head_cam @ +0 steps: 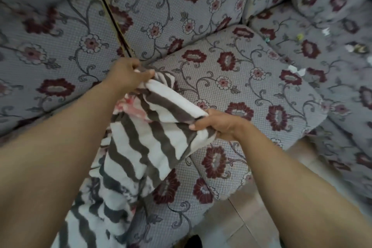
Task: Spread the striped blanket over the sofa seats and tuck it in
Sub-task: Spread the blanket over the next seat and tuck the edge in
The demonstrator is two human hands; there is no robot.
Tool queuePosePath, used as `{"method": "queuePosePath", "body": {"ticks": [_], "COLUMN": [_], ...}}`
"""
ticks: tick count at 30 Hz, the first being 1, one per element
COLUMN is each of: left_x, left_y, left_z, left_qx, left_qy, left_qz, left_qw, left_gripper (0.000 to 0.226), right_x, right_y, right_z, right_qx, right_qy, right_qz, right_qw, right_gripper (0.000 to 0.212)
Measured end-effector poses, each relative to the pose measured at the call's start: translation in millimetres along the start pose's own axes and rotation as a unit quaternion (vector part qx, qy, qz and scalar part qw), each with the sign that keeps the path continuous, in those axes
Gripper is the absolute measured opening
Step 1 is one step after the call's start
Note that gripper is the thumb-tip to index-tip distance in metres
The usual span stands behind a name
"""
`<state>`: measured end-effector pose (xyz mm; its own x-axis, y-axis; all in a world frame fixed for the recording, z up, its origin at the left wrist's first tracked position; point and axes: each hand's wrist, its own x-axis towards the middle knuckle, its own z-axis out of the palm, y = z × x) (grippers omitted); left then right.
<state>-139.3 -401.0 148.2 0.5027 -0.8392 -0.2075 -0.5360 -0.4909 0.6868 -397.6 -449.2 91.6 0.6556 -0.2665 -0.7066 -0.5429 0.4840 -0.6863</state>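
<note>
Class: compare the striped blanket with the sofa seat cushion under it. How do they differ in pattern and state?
The striped blanket has wavy grey and white stripes; the seat cushion has dark red flowers on grey. The blanket is bunched, gripped by the left hand and right hand; the cushion lies flat. Both are patterned fabric.

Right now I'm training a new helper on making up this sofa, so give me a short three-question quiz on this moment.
1. True or false: both hands grip the striped blanket.
2. Which hand holds the blanket nearer the gap between the seat cushions? A) left hand B) right hand
3. Fill in: the seat cushion ahead is still ____ by the blanket.

Key: 1 true; 2 A; 3 uncovered.
</note>
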Motion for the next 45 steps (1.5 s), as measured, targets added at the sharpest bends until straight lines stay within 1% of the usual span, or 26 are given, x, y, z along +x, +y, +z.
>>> {"method": "queuePosePath", "body": {"ticks": [1, 3, 4, 6, 9, 10, 12, 14, 15, 16, 18, 19, 20, 22, 23, 25, 28, 31, 33, 35, 37, 39, 41, 42, 44, 45], "left_x": [-6, -13, -14, -11, 5, 12, 29, 48, 60, 67, 80, 82, 82, 80, 81, 84, 93, 103, 106, 109, 111, 110, 111, 114, 129, 142], "left_y": [14, 41, 57, 82, 113, 121, 132, 136, 138, 134, 116, 104, 90, 67, 60, 51, 53, 63, 68, 61, 49, 41, 45, 51, 76, 93], "left_z": [0, 1, 3, 15, 43, 54, 77, 101, 119, 133, 165, 178, 189, 210, 220, 237, 269, 302, 319, 326, 322, 311, 293, 282, 259, 249], "left_qx": [-0.011, -0.029, -0.050, -0.083, -0.105, -0.112, -0.106, -0.102, -0.095, -0.054, 0.132, 0.225, 0.291, 0.348, 0.354, 0.333, 0.281, 0.319, 0.370, 0.447, 0.515, 0.543, 0.553, 0.540, 0.499, 0.480], "left_qy": [0.017, 0.050, 0.069, 0.091, 0.117, 0.126, 0.148, 0.164, 0.158, 0.130, -0.014, -0.110, -0.200, -0.301, -0.308, -0.250, -0.156, -0.152, -0.202, -0.239, -0.258, -0.274, -0.276, -0.283, -0.294, -0.285], "left_qz": [0.025, 0.057, 0.068, 0.102, 0.132, 0.136, 0.144, 0.159, 0.159, 0.149, 0.093, 0.050, 0.007, -0.052, -0.062, -0.015, 0.101, 0.210, 0.201, 0.154, 0.119, 0.074, 0.036, 0.018, -0.009, -0.011], "left_qw": [0.999, 0.997, 0.994, 0.987, 0.979, 0.976, 0.973, 0.968, 0.970, 0.979, 0.987, 0.967, 0.936, 0.886, 0.881, 0.909, 0.941, 0.911, 0.884, 0.848, 0.808, 0.791, 0.785, 0.793, 0.815, 0.829], "left_gripper": [0.043, 0.036, 0.031, 0.022, 0.024, 0.020, 0.014, 0.024, 0.022, 0.021, 0.024, 0.027, 0.029, 0.032, 0.030, 0.029, 0.038, 0.058, 0.076, 0.082, 0.075, 0.058, 0.044, 0.042, 0.037, 0.033], "right_x": [-14, -37, -47, -58, -60, -59, -59, -56, -50, -46, -36, -32, -26, -10, -1, 14, 35, 52, 61, 67, 71, 69, 62, 56, 35, 23], "right_y": [-5, -11, -14, -18, -15, -13, -14, -10, -6, -1, 17, 28, 44, 76, 89, 109, 125, 133, 137, 138, 135, 131, 127, 125, 116, 109], "right_z": [-6, -13, -16, -26, -56, -71, -98, -126, -145, -160, -189, -197, -202, -213, -219, -227, -236, -243, -246, -248, -251, -250, -247, -248, -255, -264], "right_qx": [-0.028, -0.060, -0.040, 0.007, -0.121, -0.188, -0.318, -0.342, -0.327, -0.308, -0.272, -0.293, -0.333, -0.382, -0.355, -0.311, -0.350, -0.399, -0.468, -0.523, -0.556, -0.586, -0.542, -0.473, -0.228, -0.090], "right_qy": [0.026, 0.157, 0.226, 0.338, 0.510, 0.559, 0.627, 0.655, 0.643, 0.593, 0.379, 0.260, 0.183, 0.185, 0.227, 0.294, 0.329, 0.316, 0.259, 0.232, 0.235, 0.210, 0.180, 0.164, 0.122, 0.088], "right_qz": [0.000, -0.049, -0.091, -0.169, -0.219, -0.214, -0.182, -0.191, -0.200, -0.202, -0.144, -0.086, -0.037, -0.001, -0.013, -0.035, -0.003, 0.007, -0.015, -0.027, -0.016, -0.010, -0.018, -0.016, 0.004, 0.017], "right_qw": [0.999, 0.985, 0.969, 0.926, 0.823, 0.778, 0.687, 0.647, 0.663, 0.716, 0.873, 0.916, 0.924, 0.906, 0.907, 0.903, 0.877, 0.861, 0.845, 0.820, 0.797, 0.783, 0.821, 0.865, 0.966, 0.992], "right_gripper": [0.046, 0.027, 0.015, 0.014, 0.006, 0.012, 0.025, 0.026, 0.026, 0.027, 0.020, 0.020, 0.030, 0.035, 0.029, 0.017, 0.037, 0.071, 0.085, 0.093, 0.086, 0.051, 0.018, 0.018, 0.023, 0.024]}}
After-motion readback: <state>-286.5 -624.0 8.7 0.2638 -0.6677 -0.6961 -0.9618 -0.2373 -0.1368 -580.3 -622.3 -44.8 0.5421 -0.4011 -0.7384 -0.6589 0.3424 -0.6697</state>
